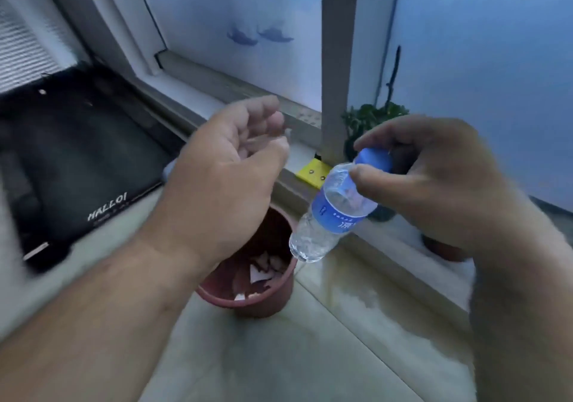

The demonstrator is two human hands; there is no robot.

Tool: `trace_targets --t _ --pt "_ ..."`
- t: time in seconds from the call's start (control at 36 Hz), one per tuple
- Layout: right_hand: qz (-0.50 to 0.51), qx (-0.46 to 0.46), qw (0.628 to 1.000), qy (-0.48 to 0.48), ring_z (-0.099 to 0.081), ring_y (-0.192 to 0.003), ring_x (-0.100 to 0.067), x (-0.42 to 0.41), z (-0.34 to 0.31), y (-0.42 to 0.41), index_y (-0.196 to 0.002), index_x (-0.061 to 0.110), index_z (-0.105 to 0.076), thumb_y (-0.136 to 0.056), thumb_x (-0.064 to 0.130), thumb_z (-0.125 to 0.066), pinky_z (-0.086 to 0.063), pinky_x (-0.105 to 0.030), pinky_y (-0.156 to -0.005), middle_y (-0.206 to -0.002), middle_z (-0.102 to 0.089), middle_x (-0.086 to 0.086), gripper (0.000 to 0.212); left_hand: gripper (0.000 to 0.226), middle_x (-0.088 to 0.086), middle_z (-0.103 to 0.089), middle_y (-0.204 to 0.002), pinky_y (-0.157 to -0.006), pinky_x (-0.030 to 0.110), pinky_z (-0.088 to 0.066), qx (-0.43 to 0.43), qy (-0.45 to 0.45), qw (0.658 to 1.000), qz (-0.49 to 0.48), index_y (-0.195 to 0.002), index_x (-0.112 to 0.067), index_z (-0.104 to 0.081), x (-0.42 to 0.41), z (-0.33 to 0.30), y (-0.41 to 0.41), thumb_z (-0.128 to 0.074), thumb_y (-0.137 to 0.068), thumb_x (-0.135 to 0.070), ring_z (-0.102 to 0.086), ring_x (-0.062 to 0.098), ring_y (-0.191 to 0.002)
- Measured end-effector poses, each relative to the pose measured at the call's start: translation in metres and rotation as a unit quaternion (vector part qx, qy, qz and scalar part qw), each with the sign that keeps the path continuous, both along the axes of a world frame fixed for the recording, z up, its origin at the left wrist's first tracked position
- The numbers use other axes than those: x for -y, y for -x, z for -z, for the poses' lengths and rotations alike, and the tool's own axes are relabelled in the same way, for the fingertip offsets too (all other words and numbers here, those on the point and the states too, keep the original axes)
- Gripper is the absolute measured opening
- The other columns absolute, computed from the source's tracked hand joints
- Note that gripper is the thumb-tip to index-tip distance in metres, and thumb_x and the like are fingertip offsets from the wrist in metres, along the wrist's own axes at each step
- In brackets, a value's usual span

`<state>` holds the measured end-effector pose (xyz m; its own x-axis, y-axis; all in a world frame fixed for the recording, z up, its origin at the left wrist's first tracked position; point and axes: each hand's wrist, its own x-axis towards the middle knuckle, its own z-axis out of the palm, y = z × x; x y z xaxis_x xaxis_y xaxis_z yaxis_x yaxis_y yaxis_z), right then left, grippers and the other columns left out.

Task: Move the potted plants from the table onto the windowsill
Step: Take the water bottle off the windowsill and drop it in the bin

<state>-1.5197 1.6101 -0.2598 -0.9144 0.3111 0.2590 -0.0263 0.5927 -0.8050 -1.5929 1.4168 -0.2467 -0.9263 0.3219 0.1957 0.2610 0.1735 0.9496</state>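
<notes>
Above round terracotta pot (248, 280), right hand (434, 178) pinches ribbed clear bottle (328, 215).

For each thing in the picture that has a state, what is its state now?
water bottle: capped, tilted, held at the cap.
right hand: fingers closed on the bottle cap.
left hand: open, empty, above the brown pot.
brown pot: upright, holds scraps, no plant.
green plant: upright by the window.

Both forearms are bare, with no sleeve in view. The left hand (226, 166) and the right hand (440, 181) carry no glove, ring or watch.
</notes>
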Motion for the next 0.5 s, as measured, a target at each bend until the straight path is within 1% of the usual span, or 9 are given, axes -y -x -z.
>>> trace_targets --t 0.06,0.11,0.22,0.28,0.33,0.39,0.42,0.44,0.5 --pt "-0.033 -0.005 0.999 -0.040 -0.060 -0.063 0.001 0.028 0.009 0.022 -0.090 0.027 -0.076 -0.073 0.033 -0.078 -0.044 -0.015 -0.061 -0.074 -0.067 0.012 0.018 0.033 -0.010 -0.072 -0.116 -0.094 0.034 -0.057 0.014 -0.022 0.999 -0.035 -0.119 -0.032 -0.063 0.022 0.006 0.006 -0.067 -0.093 -0.013 -0.071 0.006 -0.106" --pt "-0.071 0.003 0.994 -0.078 -0.056 -0.070 0.001 0.054 0.021 0.039 -0.097 0.027 -0.076 -0.076 0.032 -0.077 -0.043 -0.016 -0.065 -0.083 -0.061 0.014 0.022 0.034 -0.008 -0.073 -0.116 -0.086 0.033 -0.058 0.037 -0.032 0.997 -0.058 -0.118 -0.030 -0.063 0.038 0.016 0.011 -0.061 -0.096 -0.005 -0.072 0.008 -0.105" --pt "-0.140 0.078 0.976 -0.150 -0.053 -0.085 -0.005 0.090 0.055 0.057 -0.115 0.028 -0.070 -0.084 0.037 -0.071 -0.048 -0.023 -0.077 -0.103 -0.054 0.011 0.032 0.034 -0.009 -0.072 -0.116 -0.084 0.032 -0.059 0.047 -0.021 0.997 -0.056 -0.115 -0.034 -0.063 0.056 0.026 0.028 -0.059 -0.097 -0.005 -0.072 0.008 -0.104" --pt "-0.160 0.111 0.967 -0.164 -0.055 -0.094 -0.012 0.103 0.075 0.063 -0.122 0.028 -0.067 -0.087 0.037 -0.067 -0.049 -0.029 -0.082 -0.110 -0.052 0.008 0.036 0.034 -0.008 -0.072 -0.116 -0.083 0.032 -0.058 0.048 -0.040 0.997 -0.051 -0.118 -0.031 -0.063 0.059 0.026 0.043 -0.058 -0.098 -0.004 -0.073 0.009 -0.104" --pt "-0.163 0.147 0.958 -0.185 -0.059 -0.100 -0.019 0.111 0.095 0.069 -0.126 0.026 -0.065 -0.090 0.036 -0.063 -0.051 -0.036 -0.086 -0.118 -0.053 0.005 0.038 0.032 -0.007 -0.073 -0.115 -0.085 0.034 -0.059 0.059 -0.063 0.995 -0.045 -0.117 -0.030 -0.064 0.056 0.026 0.058 -0.059 -0.097 -0.005 -0.073 0.010 -0.103" --pt "-0.167 0.192 0.939 -0.230 -0.061 -0.102 -0.025 0.117 0.117 0.075 -0.123 0.022 -0.065 -0.092 0.034 -0.060 -0.053 -0.041 -0.085 -0.120 -0.054 0.000 0.034 0.031 -0.007 -0.073 -0.112 -0.087 0.036 -0.060 0.077 -0.085 0.993 -0.032 -0.114 -0.029 -0.064 0.049 0.028 0.071 -0.060 -0.096 -0.005 -0.073 0.010 -0.102" --pt "-0.172 0.216 0.926 -0.257 -0.061 -0.100 -0.028 0.120 0.126 0.077 -0.119 0.020 -0.066 -0.093 0.032 -0.058 -0.053 -0.042 -0.083 -0.118 -0.055 -0.002 0.030 0.030 -0.007 -0.073 -0.111 -0.085 0.034 -0.061 0.089 -0.099 0.991 -0.020 -0.114 -0.028 -0.064 0.045 0.029 0.077 -0.060 -0.096 -0.004 -0.073 0.010 -0.100" --pt "-0.176 0.227 0.914 -0.287 -0.062 -0.096 -0.029 0.123 0.138 0.079 -0.113 0.019 -0.067 -0.092 0.029 -0.058 -0.054 -0.042 -0.079 -0.114 -0.056 -0.003 0.026 0.030 -0.006 -0.072 -0.111 -0.083 0.033 -0.061 0.098 -0.112 0.989 -0.002 -0.114 -0.027 -0.063 0.042 0.030 0.084 -0.060 -0.096 -0.004 -0.073 0.010 -0.099" --pt "-0.184 0.236 0.889 -0.346 -0.064 -0.086 -0.029 0.127 0.160 0.081 -0.098 0.021 -0.072 -0.084 0.023 -0.064 -0.053 -0.037 -0.068 -0.099 -0.063 -0.002 0.016 0.029 -0.004 -0.072 -0.113 -0.080 0.031 -0.060 0.097 -0.122 0.987 0.029 -0.115 -0.027 -0.063 0.037 0.031 0.096 -0.062 -0.093 -0.008 -0.073 0.013 -0.101"
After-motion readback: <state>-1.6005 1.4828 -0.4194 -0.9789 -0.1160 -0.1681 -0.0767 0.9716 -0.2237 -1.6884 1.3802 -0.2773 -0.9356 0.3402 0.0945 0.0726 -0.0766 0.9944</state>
